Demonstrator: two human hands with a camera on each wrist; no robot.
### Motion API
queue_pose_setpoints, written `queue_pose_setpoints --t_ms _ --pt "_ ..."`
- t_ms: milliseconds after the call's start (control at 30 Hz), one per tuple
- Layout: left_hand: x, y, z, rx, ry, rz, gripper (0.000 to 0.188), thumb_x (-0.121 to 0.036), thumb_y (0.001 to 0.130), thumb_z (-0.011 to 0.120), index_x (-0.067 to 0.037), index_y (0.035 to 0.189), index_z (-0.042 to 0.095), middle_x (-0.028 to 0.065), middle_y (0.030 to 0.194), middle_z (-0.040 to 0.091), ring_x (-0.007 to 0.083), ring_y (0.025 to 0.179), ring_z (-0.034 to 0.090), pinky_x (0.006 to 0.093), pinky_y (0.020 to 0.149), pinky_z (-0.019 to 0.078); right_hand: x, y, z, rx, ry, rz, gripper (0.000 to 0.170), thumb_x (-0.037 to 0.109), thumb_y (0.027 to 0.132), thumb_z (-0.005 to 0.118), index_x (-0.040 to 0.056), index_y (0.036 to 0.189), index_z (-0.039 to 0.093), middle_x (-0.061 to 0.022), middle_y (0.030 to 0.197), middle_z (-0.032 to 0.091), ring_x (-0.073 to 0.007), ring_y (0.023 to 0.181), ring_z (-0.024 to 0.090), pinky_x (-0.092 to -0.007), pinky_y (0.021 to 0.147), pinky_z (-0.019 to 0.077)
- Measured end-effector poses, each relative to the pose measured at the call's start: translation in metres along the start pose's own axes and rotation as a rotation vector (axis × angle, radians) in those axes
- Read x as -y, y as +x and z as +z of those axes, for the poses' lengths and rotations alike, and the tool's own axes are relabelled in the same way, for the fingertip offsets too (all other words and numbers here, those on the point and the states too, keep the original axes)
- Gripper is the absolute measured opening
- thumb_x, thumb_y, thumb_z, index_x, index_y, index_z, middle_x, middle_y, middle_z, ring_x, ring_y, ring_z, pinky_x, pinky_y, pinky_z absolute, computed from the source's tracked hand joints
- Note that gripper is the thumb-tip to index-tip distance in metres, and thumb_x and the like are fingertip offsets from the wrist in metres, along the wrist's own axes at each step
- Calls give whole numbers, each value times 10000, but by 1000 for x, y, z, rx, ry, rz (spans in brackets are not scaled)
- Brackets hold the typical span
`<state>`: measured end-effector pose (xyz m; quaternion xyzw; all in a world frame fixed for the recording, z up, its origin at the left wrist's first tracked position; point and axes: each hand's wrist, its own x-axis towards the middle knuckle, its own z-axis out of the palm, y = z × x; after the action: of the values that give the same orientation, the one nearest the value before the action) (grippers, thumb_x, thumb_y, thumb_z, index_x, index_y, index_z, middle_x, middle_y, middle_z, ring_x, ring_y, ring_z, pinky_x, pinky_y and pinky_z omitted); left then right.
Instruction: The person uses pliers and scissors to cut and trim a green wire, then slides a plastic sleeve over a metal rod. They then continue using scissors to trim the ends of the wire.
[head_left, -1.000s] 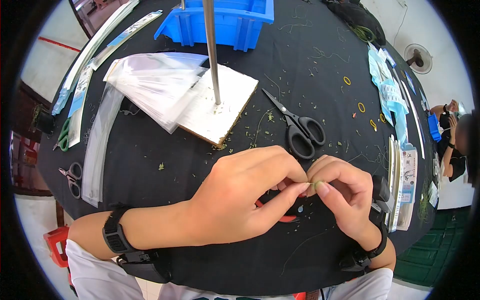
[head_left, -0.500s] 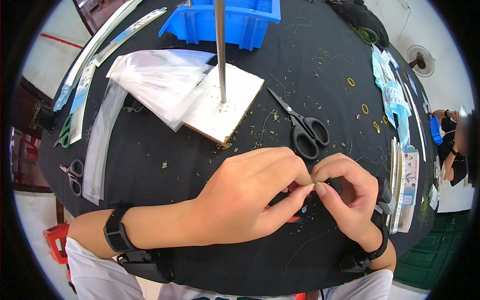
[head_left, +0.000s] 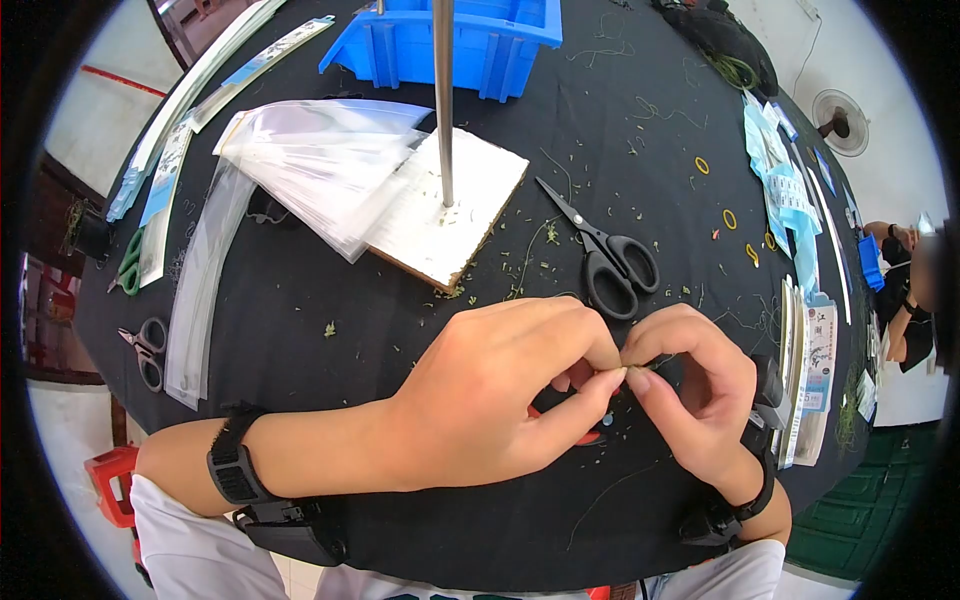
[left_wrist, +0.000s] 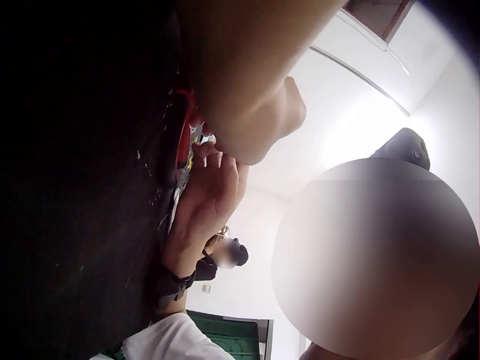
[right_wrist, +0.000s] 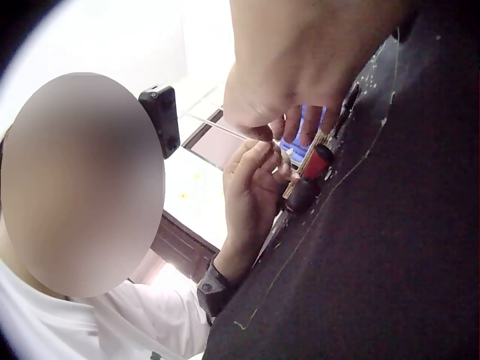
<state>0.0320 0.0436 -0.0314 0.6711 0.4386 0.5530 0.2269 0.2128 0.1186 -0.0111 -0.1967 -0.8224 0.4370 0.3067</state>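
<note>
Above the black table, my left hand [head_left: 500,395] and right hand [head_left: 705,395] meet fingertip to fingertip. Thumb and forefinger of each pinch a tiny piece of thin green strand [head_left: 626,366], mostly hidden by the fingertips. In the right wrist view, the left hand [right_wrist: 251,191] shows with its thumb against its fingers. A tool with red and black handles [right_wrist: 319,161] lies beneath the hands, largely covered in the head view. Black scissors [head_left: 605,250] lie just beyond the fingers, blades pointing away.
A white board [head_left: 470,200] with an upright metal rod [head_left: 443,100] stands ahead, clear plastic sleeves [head_left: 310,160] overlapping it. Behind is a blue bin [head_left: 440,45]. Small snips [head_left: 150,355] lie left, yellow rings [head_left: 730,219] right. Green scraps and loose threads are scattered about.
The green strand showed between the fingertips a second ago; now the fingertips are closer and cover most of it. The head view has shifted slightly.
</note>
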Motion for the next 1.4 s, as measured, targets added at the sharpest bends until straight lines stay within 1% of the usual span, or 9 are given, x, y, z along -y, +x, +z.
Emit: queue_pose_setpoints --t_ms 367,600,667,767,967,1067,1167,1267,1400 --pt "-1 -1 1 9 -78 -100 113 -26 783 672 -12 770 561 62 692 584 155 576 614 260 506 468 2 1 3 5 -241 -92 177 -73 655 642 -1 803 577 -100 786 610 -249 708 601 -310 662 462" --pt "-2 -1 0 -16 -100 -139 92 -17 787 662 -8 782 570 64 697 591 147 584 620 250 525 483 1 1 2 -45 -129 -45 176 -67 649 643 1 798 578 -95 769 599 -250 683 583 -311 661 456" --pt "-1 -1 1 -9 -110 -125 93 -19 785 663 -9 780 570 66 699 593 152 585 619 255 527 483 6 5 10 -98 -104 -43 172 -66 652 646 3 795 580 -92 762 599 -249 682 583 -313 660 453" --pt "-2 -1 1 14 -98 -118 97 -26 784 666 -12 775 571 68 702 596 157 587 619 260 525 479 -1 2 4 -34 -231 -152 184 -63 652 653 8 810 590 -90 754 606 -245 686 589 -316 666 450" --pt "-1 0 0 33 -13 -69 74 -11 777 676 -8 788 602 83 719 611 175 604 613 266 536 474 1 2 0 27 -358 -183 211 -66 649 653 16 839 611 -95 800 640 -247 700 604 -322 663 443" --pt "0 0 0 20 33 -26 70 8 770 681 -4 796 617 88 736 622 183 611 611 263 542 478 6 3 3 -36 -268 -151 183 -65 665 657 17 825 621 -92 802 646 -244 690 603 -323 660 442" --pt "0 0 -1 23 57 -6 79 16 762 687 -2 804 623 90 745 623 195 625 612 271 545 475 0 3 -1 -4 -319 -196 137 -59 701 661 14 813 636 -100 783 646 -242 684 607 -312 661 444" --pt "3 0 2 -10 77 74 89 30 755 690 -1 818 635 94 755 626 209 650 618 277 556 475 0 1 -1 -15 -218 -103 64 -49 763 646 -1 805 640 -109 771 649 -228 689 616 -305 677 455" --pt "3 3 3 -47 31 145 115 57 743 690 -3 833 651 99 775 637 216 683 625 282 579 481 3 -4 0 -9 98 162 21 -23 827 619 -20 828 640 -112 787 656 -202 722 624 -296 701 468"
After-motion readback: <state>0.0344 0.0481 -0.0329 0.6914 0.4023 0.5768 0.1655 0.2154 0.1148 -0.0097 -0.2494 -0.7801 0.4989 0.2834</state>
